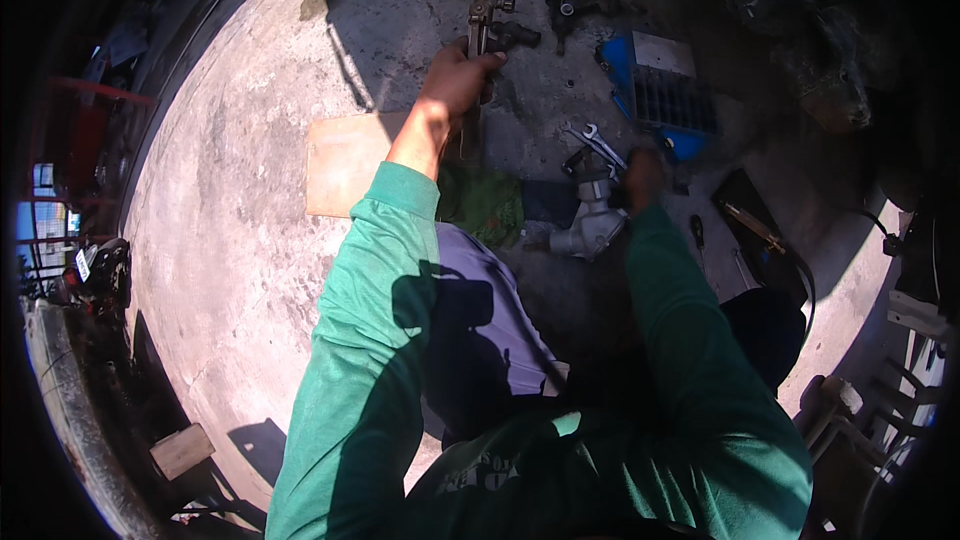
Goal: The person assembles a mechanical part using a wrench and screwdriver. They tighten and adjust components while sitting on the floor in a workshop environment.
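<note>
Gray concrete floor [220, 240] is all around, sunny on the 9 o'clock side & dim on the 3 o'clock side (clock = middle of the view). L hand [460, 80] is up at 12, w/ its grip curled round the low end of a metal tool [480, 10] that has a brass top; the brass end points to 12 too. R hand [645, 175] is at 2, dark & a bit blurry, right by the shiny wrenches [597, 147]; can't tell how wide its grip is or if it has hold of one. Big gray metal part [595, 225] sits on the floor at 3, near the green cloth [485, 205]. Brown flat sheet [335, 165] is at 10, blue box [680, 100] w/ lots of little slots at 2, & black loose bits [563, 10] at 1. Hose w/ a brass end [755, 225] is at 3, past a screwdriver [697, 230]. How far along? Part way, IMO: tools are out & the brass-top tool is picked up. It's not joined to the hose, the black bits lie apart, & nothing's packed away, so prob. a good bit is left. Can't tell if the gray part is done b/c it's too dim to see well.
</note>
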Tool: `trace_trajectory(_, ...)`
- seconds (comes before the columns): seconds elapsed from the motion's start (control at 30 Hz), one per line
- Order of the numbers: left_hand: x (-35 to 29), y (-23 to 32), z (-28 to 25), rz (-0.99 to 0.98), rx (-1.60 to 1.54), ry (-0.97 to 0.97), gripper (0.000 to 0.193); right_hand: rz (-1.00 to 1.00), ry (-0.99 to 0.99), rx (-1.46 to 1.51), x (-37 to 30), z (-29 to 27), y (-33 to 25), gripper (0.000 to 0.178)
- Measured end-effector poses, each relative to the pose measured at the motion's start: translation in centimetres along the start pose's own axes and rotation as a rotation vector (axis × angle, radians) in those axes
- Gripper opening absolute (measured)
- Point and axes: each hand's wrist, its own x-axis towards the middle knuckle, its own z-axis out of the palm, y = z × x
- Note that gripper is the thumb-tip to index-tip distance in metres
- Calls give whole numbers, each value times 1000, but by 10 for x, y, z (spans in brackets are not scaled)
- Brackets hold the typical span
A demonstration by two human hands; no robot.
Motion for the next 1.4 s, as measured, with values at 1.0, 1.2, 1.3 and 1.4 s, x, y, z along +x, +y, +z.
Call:
trace_trajectory(1.0,44,-53,12,194,765,108,48,-193,151,663,7,-71,-70,43)
trace_trajectory(1.2,54,-54,34,186,828,85,49,-447,97,619,11,-152,-131,29)
trace_trajectory(1.3,58,-54,34,167,830,88,50,-444,156,580,9,-154,-135,25)
trace_trajectory(1.4,58,-54,33,138,846,80,51,-424,239,609,6,-153,-139,26)
